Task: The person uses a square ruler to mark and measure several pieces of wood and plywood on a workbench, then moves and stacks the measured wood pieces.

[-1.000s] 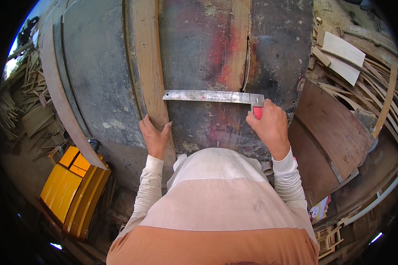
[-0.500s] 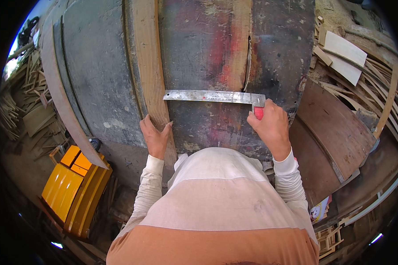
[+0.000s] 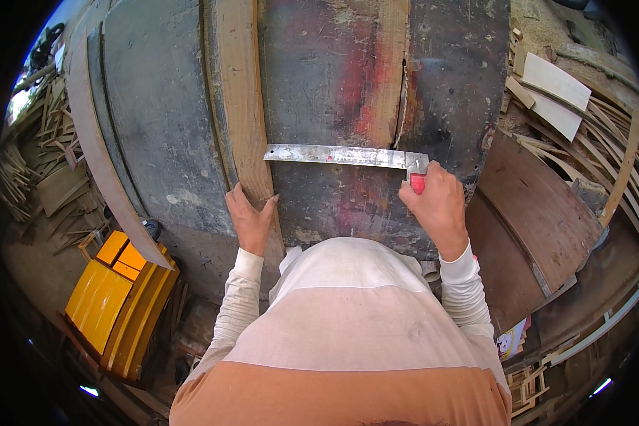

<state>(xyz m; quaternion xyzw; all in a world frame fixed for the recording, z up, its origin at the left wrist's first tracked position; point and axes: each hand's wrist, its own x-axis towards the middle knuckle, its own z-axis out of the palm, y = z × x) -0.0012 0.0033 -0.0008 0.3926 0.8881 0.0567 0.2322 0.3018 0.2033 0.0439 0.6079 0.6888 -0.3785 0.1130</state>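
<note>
A long wooden plank (image 3: 243,99) lies lengthwise on the dark, paint-stained worktop (image 3: 319,92). Its near end is in the grip of my left hand (image 3: 251,221), thumb at the right edge and fingers at the left. My right hand (image 3: 437,209) is closed around the red-marked handle of a metal try square (image 3: 341,155), partly hidden by my fingers. The square's silver blade points left across the worktop, and its tip is at the plank's right edge.
Yellow-orange wooden furniture (image 3: 121,302) stands low on the left. Scrap wood (image 3: 57,142) is piled beyond it. On the right, brown boards (image 3: 539,199) lean beside the worktop, near a pale sheet (image 3: 557,96) and long wood strips (image 3: 621,167).
</note>
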